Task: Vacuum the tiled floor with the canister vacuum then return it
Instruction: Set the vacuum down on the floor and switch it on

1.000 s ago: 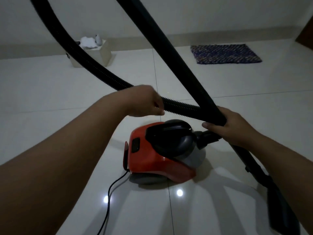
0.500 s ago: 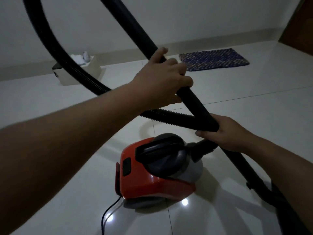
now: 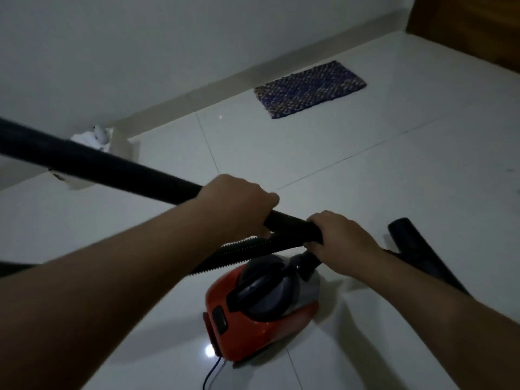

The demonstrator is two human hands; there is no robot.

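Observation:
A red and black canister vacuum point(image 3: 261, 313) sits on the white tiled floor point(image 3: 365, 178) below my hands. Its rigid black tube point(image 3: 107, 167) runs from the far left toward the middle, nearly level. My left hand point(image 3: 233, 204) is closed around this tube. My right hand point(image 3: 340, 235) grips the tube's lower end, just above the canister's front. A ribbed black hose point(image 3: 242, 249) passes under both hands. A black nozzle piece point(image 3: 413, 246) lies on the floor at the right, partly behind my right forearm. The power cord point(image 3: 211, 375) trails off the bottom edge.
A dark blue woven mat point(image 3: 309, 88) lies by the far skirting. A small beige box holding white items point(image 3: 95, 139) stands against the wall at the left, partly behind the tube. A brown wooden surface point(image 3: 472, 26) fills the upper right corner.
My left hand went from the hose to the rigid tube and closed on it. The tube has swung down from steep to nearly level. The view has tilted and the nozzle now shows at the right.

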